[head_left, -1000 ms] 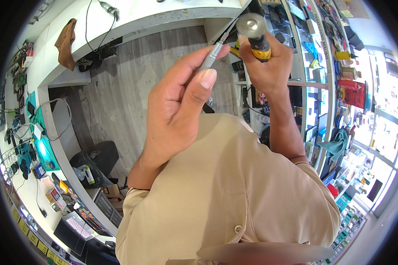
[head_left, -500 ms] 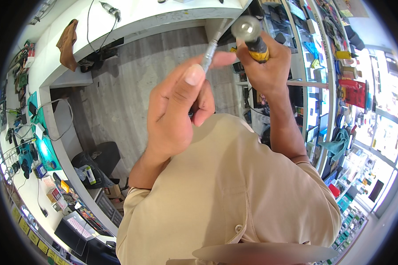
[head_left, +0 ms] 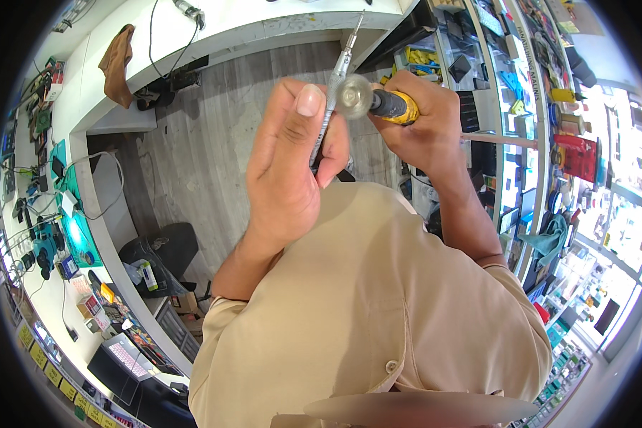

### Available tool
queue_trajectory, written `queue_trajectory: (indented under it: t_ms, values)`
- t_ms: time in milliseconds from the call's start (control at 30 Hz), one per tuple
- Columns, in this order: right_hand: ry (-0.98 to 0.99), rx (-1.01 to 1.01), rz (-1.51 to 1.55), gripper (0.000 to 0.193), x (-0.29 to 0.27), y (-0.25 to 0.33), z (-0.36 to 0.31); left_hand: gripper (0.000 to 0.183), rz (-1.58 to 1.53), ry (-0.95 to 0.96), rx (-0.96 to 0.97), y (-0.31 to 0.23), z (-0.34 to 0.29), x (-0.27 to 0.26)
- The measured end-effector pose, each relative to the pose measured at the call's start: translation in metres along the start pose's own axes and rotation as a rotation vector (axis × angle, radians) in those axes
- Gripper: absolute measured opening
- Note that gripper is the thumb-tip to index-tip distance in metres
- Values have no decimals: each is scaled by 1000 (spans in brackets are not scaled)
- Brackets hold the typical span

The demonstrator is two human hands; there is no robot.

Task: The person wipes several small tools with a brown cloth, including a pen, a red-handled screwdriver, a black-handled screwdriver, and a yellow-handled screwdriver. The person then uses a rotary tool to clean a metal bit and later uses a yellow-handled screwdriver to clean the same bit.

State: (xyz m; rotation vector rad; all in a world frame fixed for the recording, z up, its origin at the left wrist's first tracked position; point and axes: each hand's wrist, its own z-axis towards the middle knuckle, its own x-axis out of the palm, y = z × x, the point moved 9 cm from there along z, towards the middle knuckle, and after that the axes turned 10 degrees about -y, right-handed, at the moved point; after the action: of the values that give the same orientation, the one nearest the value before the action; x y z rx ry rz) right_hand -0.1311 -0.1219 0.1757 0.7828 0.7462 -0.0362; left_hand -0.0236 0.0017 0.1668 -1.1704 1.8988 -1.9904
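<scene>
The left hand [head_left: 282, 171] covers part of the silver screwdriver [head_left: 340, 68], and the right hand [head_left: 431, 118] hides the back of the yellow tool [head_left: 405, 108]. The top edge cuts off a corded gadget [head_left: 190, 11].

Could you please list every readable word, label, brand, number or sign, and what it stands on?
White shelf post, upper right: dark lettering, which I won't copy.
Yellow cards, lower left: too small to read.
Screwdriver, left hand; yellow tool, right hand: any marks too small to read.
</scene>
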Motion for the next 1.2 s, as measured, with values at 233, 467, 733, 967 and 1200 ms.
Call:
queue_trajectory:
  t_ms: [233,467,733,967,1200]
  values:
    - [8,4,21,21,2,2,2,35,8,-32,30,-2,2,-1]
    - [-11,19,-9,21,-2,2,6,34,68,-95,118,-8,4,-4]
    - [18,73,-86,20,-4,-4,10,37,62,-52,75,-7,5,-2]
    - [-1,52,-28,17,-4,-2,15,41,36,-91,64,-8,5,0]
    - [26,91,-67,18,-5,-6,14,37,70,-50,125,-12,7,1]
